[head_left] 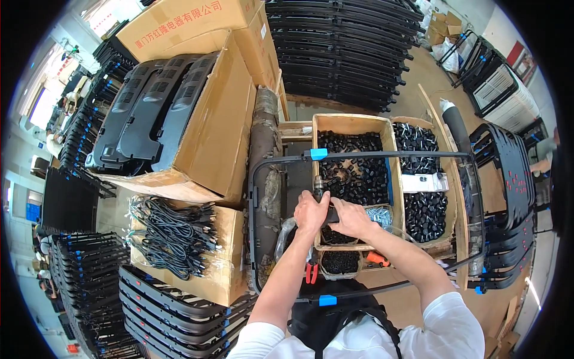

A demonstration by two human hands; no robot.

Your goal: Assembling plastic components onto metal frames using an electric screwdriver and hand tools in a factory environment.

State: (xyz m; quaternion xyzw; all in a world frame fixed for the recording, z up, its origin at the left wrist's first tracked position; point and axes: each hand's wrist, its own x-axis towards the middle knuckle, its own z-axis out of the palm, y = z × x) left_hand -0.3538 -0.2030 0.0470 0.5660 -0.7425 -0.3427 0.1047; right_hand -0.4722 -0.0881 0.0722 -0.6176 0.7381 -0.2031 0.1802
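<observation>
A black power drill [330,216] with a metal chuck points away from me over the wooden parts box. My left hand [311,210] is closed around its front, just behind the chuck. Against its other side, my right hand [351,218] is closed on the body, so much of the tool is hidden. Around both hands lies a large black rectangular frame [253,209] with blue tabs on its far and near bars. Small black caps [353,173] fill the box beneath, and silvery screws [379,216] sit close to my right hand.
Black knobs [423,216] fill compartments on the right. Red-handled pliers [311,273] and an orange tool [377,258] lie near me. At left are bundled black cables [173,236] and a carton [224,128] of black housings. Stacked black frames [341,54] stand beyond.
</observation>
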